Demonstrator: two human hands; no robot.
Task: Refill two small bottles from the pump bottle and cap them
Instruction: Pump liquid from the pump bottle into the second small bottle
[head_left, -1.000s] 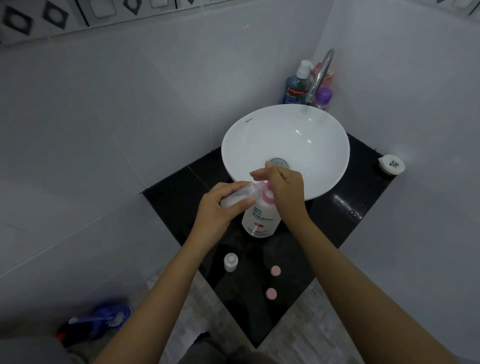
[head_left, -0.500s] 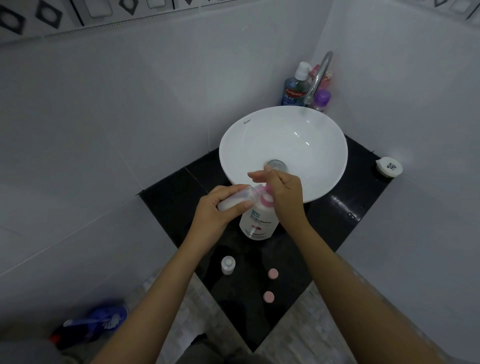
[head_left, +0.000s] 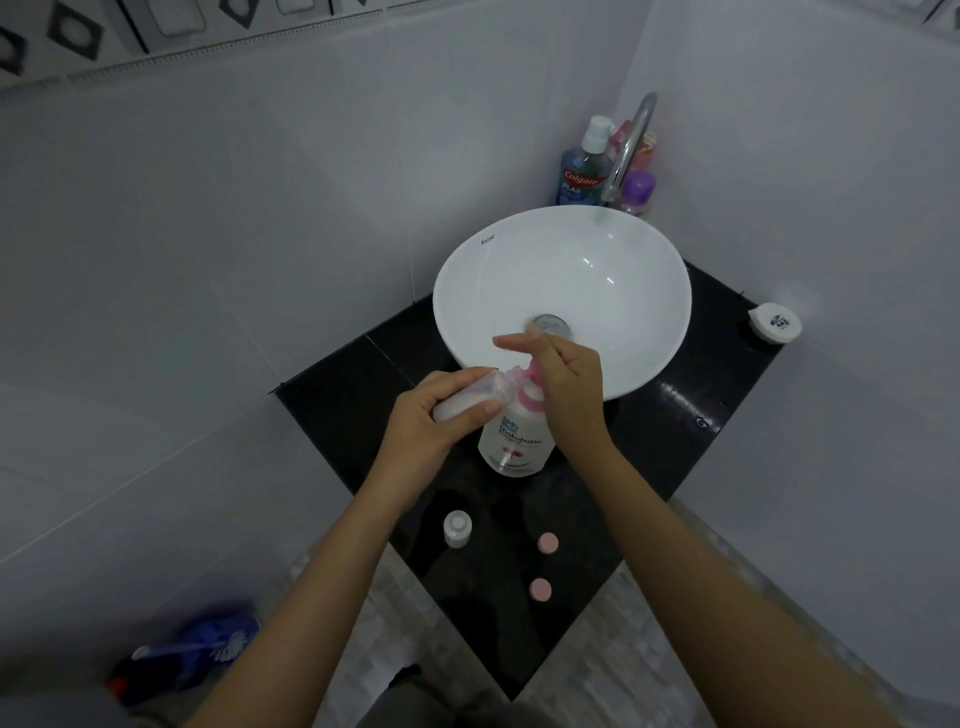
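Nearest the camera, at the pointed front corner of the black counter, two pink caps are lying loose: one pink cap close to the tip, the other pink cap just behind it. To their left a second small bottle is standing upright and uncapped, with bare counter between it and the caps. Further in, the left hand is gripping a small bottle tipped on its side, fingers curled round it, its mouth meeting the pink pump spout. The right hand is resting over the pink pump head, its fingers relaxed and partly extended, not wrapped round anything I can make out. The pump bottle is standing on the counter beneath both hands, its label reading "Shokubutsu". Compared with half a second ago, both hands and the bottles are sitting in nearly the same pose, and the caps and the spare bottle are lying where they were. Behind them the white basin is overhanging the counter, with "Kassa" printed on its rim, though that is small. A round white container is sitting at the counter's right corner. Farthest back, beside the chrome faucet, a mouthwash bottle is showing "Colgate Plax", and a purple bottle is standing against the wall.
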